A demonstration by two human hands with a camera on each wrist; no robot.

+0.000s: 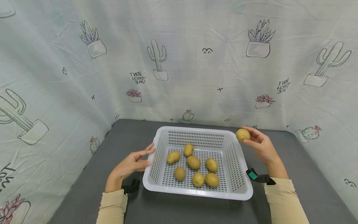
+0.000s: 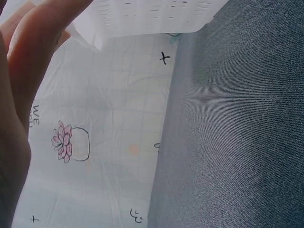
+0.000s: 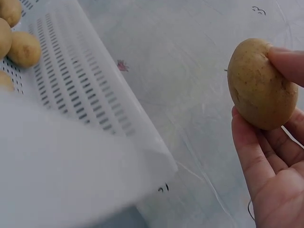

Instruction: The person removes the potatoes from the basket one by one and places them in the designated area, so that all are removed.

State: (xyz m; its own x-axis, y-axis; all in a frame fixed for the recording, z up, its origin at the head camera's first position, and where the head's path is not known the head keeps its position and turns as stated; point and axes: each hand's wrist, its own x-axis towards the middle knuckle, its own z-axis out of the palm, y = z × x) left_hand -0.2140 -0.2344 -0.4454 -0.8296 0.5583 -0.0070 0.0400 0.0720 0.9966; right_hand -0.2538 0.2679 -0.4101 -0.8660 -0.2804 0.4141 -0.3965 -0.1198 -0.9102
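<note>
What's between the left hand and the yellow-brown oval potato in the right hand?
A white rectangular perforated plastic basket holding seven yellow-brown potatoes lies between the left hand and the held potato, per the head view.

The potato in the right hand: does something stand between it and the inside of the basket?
Yes: the far right rim corner of the basket lies between the potato and the inside; nothing else visible does. Their relative heights are unclear.

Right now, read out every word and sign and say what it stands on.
"DON'T TOUCH ME": mirrored, twice on the curtain.
"x": cross marks, same curtain.
Lower left lettering: cut off by the head view's edge.
Left wrist view lettering: partly hidden, unclear.
Basket: none readable.
</note>
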